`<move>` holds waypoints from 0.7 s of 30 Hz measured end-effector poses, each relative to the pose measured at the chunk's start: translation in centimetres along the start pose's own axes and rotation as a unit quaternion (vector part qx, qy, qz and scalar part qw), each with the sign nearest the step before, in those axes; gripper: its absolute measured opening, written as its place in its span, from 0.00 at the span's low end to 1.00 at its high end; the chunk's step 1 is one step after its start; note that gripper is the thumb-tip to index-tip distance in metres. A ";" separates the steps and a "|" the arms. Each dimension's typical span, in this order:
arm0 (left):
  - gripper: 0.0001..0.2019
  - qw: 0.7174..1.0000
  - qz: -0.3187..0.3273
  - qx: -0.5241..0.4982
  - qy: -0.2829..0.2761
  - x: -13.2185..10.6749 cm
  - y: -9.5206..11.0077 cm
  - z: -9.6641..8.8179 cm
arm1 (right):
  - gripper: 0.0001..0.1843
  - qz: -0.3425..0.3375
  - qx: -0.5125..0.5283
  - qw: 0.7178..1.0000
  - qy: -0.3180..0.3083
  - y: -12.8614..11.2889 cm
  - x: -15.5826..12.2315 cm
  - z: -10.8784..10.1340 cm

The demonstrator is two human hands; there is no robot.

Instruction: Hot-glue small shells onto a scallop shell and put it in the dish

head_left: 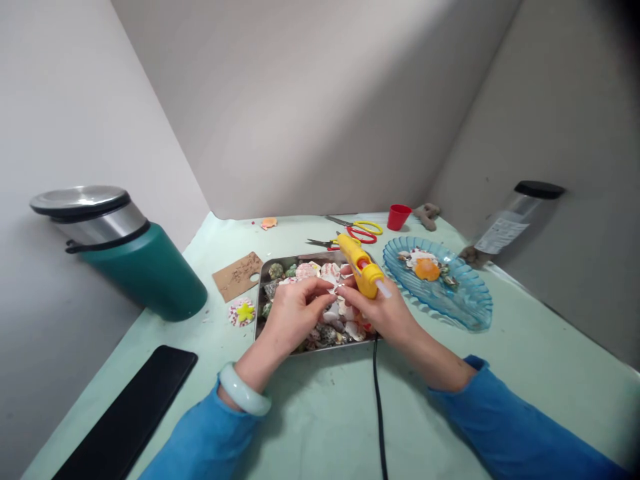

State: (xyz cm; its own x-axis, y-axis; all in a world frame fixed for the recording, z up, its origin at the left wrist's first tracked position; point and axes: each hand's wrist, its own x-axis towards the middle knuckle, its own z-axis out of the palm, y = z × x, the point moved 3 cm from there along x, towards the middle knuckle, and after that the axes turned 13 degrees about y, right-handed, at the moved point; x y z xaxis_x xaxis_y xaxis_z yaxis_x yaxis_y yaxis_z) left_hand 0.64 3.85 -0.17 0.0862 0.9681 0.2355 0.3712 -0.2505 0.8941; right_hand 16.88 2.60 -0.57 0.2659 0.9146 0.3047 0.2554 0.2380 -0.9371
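Over a metal tray (257, 319) filled with seashells (327, 333), both my hands meet. My left hand (293, 313) is closed, its thumb and forefinger pinching a small whitish piece (335, 289), perhaps a shell; its exact kind is too small to tell. A yellow glue gun (356, 257) rests in my right hand (387, 313), a clear glue stick poking out of its rear end toward me. The right thumb reaches to the pinched piece, close to the left fingertips. The gun's nozzle and trigger are hidden from me.
A blue scalloped plate (473, 303) bearing shells stands right. Behind the tray lie scissors (363, 235) and a red cup (399, 217). Leftward are brown cardboard (233, 277), a decorated shell (242, 312), a green bottle (145, 270) and a black case (133, 410). The black cord (379, 400) runs toward me.
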 end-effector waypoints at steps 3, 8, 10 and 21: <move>0.08 1.000 -0.026 -0.012 -0.003 0.0 -0.3 0.1 | 0.10 0.006 0.024 1.000 -0.008 0.0 0.0 -0.1; 0.07 0.993 -0.072 -0.096 -0.021 -0.1 0.1 0.5 | 0.10 0.020 0.042 0.999 0.008 0.4 -0.1 -0.2; 0.08 0.986 -0.096 -0.135 -0.024 -0.1 0.5 0.5 | 0.13 0.043 0.060 0.997 0.009 0.6 -0.1 -0.3; 0.10 0.958 -0.154 -0.244 -0.006 0.0 1.2 -0.3 | 0.15 0.012 0.017 1.000 -0.020 0.2 -0.5 -0.3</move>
State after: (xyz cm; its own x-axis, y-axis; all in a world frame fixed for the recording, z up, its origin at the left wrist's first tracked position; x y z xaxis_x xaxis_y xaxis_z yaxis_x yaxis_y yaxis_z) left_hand 0.77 3.51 1.03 0.0530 0.9962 -0.0698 -0.0946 0.0745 0.9927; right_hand 17.05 2.07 -0.87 0.2331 0.9326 0.2757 0.2173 0.2264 -0.9495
